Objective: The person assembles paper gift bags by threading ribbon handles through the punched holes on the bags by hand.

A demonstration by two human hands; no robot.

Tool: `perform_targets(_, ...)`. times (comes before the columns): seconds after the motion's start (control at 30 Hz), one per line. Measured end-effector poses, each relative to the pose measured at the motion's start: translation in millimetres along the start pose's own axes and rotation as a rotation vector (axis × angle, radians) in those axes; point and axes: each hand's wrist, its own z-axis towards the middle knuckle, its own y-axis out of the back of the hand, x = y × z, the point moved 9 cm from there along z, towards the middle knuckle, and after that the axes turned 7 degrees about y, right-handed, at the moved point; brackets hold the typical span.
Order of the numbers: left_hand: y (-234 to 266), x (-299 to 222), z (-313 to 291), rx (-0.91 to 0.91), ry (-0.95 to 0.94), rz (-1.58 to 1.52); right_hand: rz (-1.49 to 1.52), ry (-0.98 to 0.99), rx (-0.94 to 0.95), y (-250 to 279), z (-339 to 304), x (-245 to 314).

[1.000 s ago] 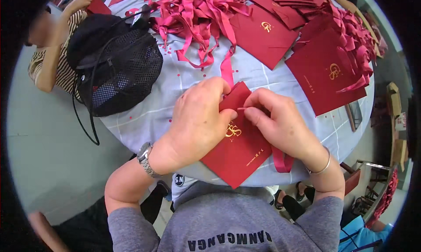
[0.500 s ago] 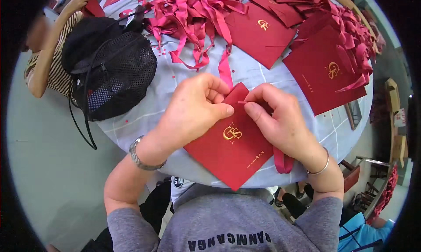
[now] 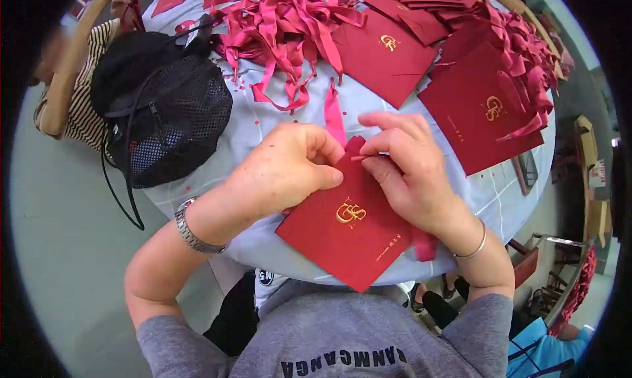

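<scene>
A flat red paper bag (image 3: 349, 240) with a gold emblem lies tilted, one corner toward me, at the table's near edge. Its upper left side is gripped by my left hand (image 3: 289, 164), thumb on the front and fingers curled behind. My right hand (image 3: 411, 174) pinches the small end of a pink ribbon at the bag's upper corner, between thumb and index finger. One length of pink ribbon (image 3: 334, 118) rises beyond that corner; another stretch (image 3: 423, 245) hangs under my right wrist. The fingertips partly hide where ribbon and bag meet.
A heap of loose pink ribbons (image 3: 283, 35) lies at the far side. Red bags (image 3: 487, 114), some with ribbons, are piled at the right, near a phone (image 3: 525, 172). A black mesh backpack (image 3: 164, 108) sits at the left, with a person in stripes (image 3: 82, 81) behind it.
My left elbow has swung outward and the bag's upper corner now looks bent. My right hand's fingers have lifted a little, still pinching the ribbon end. The other person's arm has moved.
</scene>
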Motion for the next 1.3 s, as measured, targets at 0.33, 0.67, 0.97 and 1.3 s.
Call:
perform_targets(0.33, -22.6, -1.6, -1.9, 0.085, 0.031, 0.21, 0.036, 0.053, -0.03, -0.4, -4.7, -3.4)
perform_targets(0.67, -9.6, 10.3, 8.2, 0.007, -0.071, -0.25, -0.054, -0.065, 0.054, 16.3, -3.7, 21.1)
perform_targets(0.97, -3.4, 4.4, 13.8, -0.047, -0.266, -0.225, 0.188, -0.368, 0.198, -18.7, -19.9, -24.1)
perform_targets(1.3, -0.5, 3.2, 9.9, -0.105, -0.338, -0.151, 0.157, -0.477, 0.113, -22.7, -20.4, -28.2)
